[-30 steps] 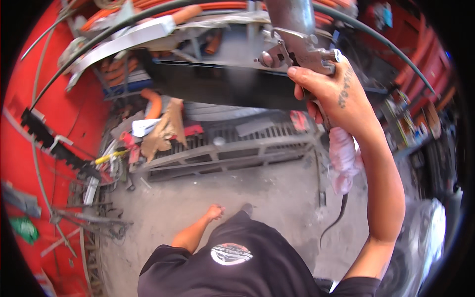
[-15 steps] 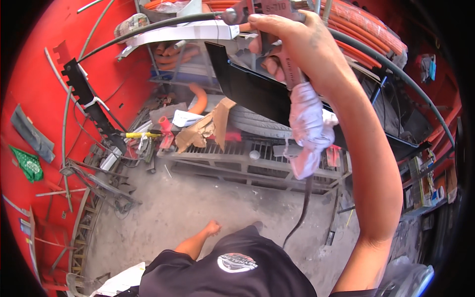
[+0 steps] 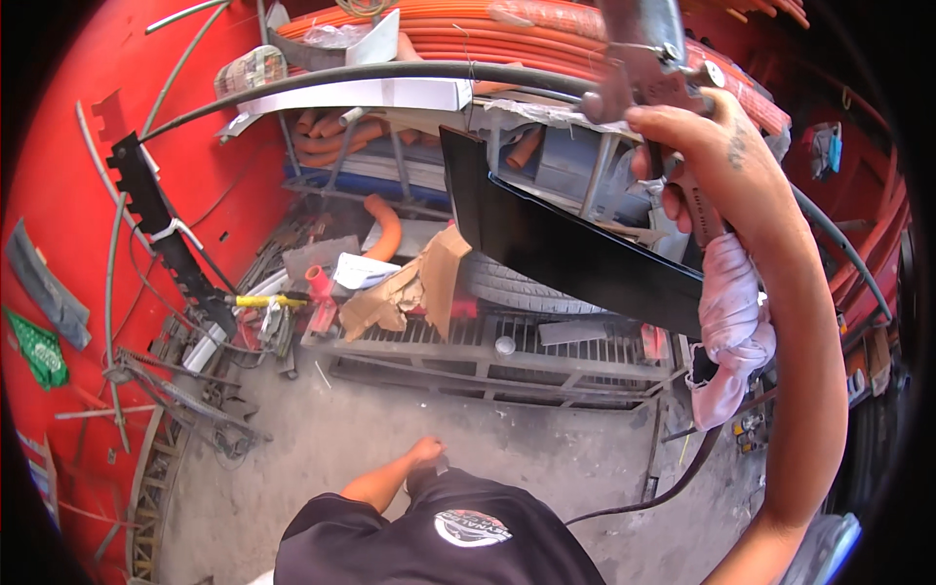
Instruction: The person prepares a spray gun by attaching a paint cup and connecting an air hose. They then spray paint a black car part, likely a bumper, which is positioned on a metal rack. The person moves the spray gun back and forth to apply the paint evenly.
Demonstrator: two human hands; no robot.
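Note:
My right hand (image 3: 726,146) is raised at the upper right, wrapped around a spray gun (image 3: 648,93) with a metal cup on top and its nozzle toward the left. A pale pink cloth (image 3: 733,312) is tied below its handle, and a dark hose (image 3: 673,492) runs down from there. Close to the nozzle passes a long dark curved strip (image 3: 390,70). Below it slants a glossy black panel (image 3: 585,229). Low in front of my body hangs my left hand (image 3: 425,450), fingers curled in; whether anything is in them is hidden.
A metal rack (image 3: 487,366) holds a tire (image 3: 531,291) and torn cardboard (image 3: 414,288). Orange tubing (image 3: 458,41) lies behind the strip. A black notched bar (image 3: 161,210) stands by the red wall (image 3: 58,166) at left. Grey floor (image 3: 292,429) lies below.
My right hand and the spray gun have moved right and slightly down in the picture, with cloth and hose following. The background has shifted slightly downward. My left hand stays low.

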